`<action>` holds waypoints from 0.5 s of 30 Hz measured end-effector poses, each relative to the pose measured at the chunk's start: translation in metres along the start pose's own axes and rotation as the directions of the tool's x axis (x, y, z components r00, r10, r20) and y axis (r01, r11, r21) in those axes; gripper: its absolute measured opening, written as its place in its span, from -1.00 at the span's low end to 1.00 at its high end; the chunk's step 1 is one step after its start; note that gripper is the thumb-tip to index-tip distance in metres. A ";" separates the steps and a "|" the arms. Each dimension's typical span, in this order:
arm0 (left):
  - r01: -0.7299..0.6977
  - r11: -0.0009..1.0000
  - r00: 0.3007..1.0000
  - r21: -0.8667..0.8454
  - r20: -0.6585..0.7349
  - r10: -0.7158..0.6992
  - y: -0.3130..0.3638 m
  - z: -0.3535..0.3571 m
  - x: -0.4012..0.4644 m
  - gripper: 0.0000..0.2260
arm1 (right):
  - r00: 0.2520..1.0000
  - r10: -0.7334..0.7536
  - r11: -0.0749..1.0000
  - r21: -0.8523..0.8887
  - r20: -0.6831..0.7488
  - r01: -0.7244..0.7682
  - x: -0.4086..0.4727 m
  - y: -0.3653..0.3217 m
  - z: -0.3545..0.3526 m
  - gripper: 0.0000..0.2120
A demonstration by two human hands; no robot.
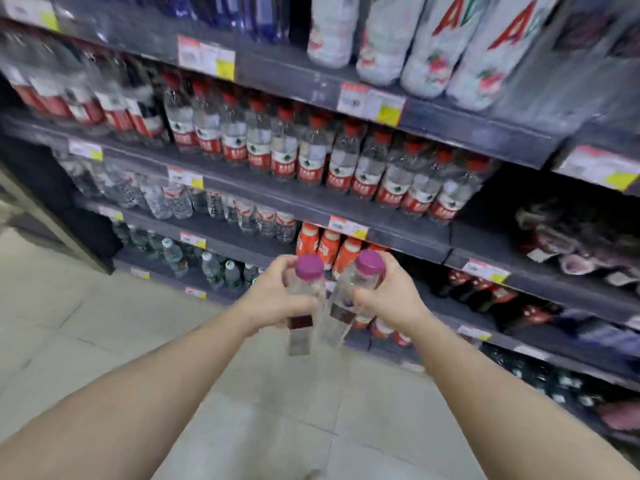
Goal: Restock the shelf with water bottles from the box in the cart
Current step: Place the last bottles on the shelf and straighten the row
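Observation:
My left hand grips a clear water bottle with a purple cap around its upper body. My right hand grips a second clear bottle with a purple cap the same way. Both bottles are held upright side by side, close together, in front of the dark shelf unit. Each carries a dark label low on its body. The cart and the box are out of view. The picture is blurred by motion.
The shelves hold rows of red-capped water bottles, smaller clear bottles, orange bottles just behind my hands, and large white bottles on top. Price tags line the shelf edges. Pale tiled floor lies below and to the left.

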State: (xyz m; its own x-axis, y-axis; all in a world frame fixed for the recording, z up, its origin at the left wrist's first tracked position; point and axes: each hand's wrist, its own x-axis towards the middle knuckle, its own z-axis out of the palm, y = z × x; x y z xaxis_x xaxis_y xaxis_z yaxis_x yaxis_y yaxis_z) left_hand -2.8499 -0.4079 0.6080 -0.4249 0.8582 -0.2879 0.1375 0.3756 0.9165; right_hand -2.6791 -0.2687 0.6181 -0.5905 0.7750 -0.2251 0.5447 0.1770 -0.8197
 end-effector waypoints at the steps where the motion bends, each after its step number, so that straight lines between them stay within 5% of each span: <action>1: -0.011 0.992 1.000 -0.124 -0.018 0.009 0.021 0.002 0.002 -0.34 | 0.999 -0.029 0.999 0.018 -0.038 0.029 -0.006 -0.014 -0.023 -0.47; 5: -0.083 0.905 0.997 -0.416 -0.030 0.078 0.101 0.034 0.014 -0.67 | 0.974 -0.089 0.981 0.150 -0.208 0.121 -0.028 -0.050 -0.101 -0.31; 8: -0.160 0.873 0.985 -0.460 -0.024 0.168 0.158 0.068 0.013 -0.94 | 0.941 -0.133 0.969 0.159 -0.311 0.189 -0.035 -0.067 -0.152 -0.38; 11: -0.228 0.859 0.967 -0.458 -0.001 0.256 0.208 0.099 0.015 -0.98 | 0.907 -0.185 0.970 0.076 -0.378 0.230 -0.035 -0.072 -0.206 -0.29; 15: -0.306 0.817 0.940 -0.488 -0.017 0.341 0.265 0.136 0.025 -0.72 | 0.864 -0.240 0.953 0.061 -0.443 0.296 -0.036 -0.081 -0.287 -0.35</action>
State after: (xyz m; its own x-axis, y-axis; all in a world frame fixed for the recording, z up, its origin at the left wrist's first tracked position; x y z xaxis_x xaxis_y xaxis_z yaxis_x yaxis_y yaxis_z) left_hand -2.7026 -0.2390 0.8057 -0.3677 0.9288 0.0471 -0.1943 -0.1263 0.9728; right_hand -2.5312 -0.1368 0.8441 -0.3774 0.8956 0.2355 0.3075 0.3611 -0.8804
